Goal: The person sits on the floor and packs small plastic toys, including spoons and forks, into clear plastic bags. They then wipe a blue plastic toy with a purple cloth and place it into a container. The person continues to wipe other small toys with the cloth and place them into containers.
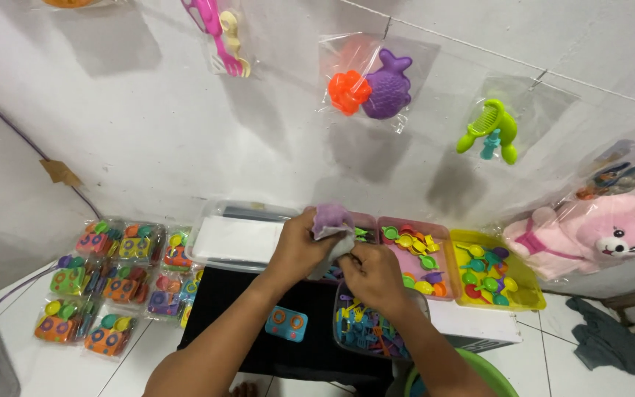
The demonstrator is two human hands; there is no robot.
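I looked down on a white tiled floor [53, 367] against a scuffed white wall [148, 125], where a string held clear bags: one with an orange flower and a purple fish mould [387, 90], one with a green comb set [490, 132], and a pink plush bear [604, 231] in plastic at the right. A black surface [222, 316] stood in front of me, with a small blue toy stove [286, 323] lying on it. Behind it sat a clear lidded box [233, 239], a pink tray [420, 254] and a yellow tray [505, 276] of small coloured pieces, and a clear tub [365, 331] of mixed parts near my right forearm. Packed toy sets [112, 283] lay on the floor at the left. My left hand [299, 246] was curled closed around a purple toy in a clear bag [332, 224], held above the trays. My right hand [372, 276] pinched the bag's lower edge, fingers closed, just beside the left.
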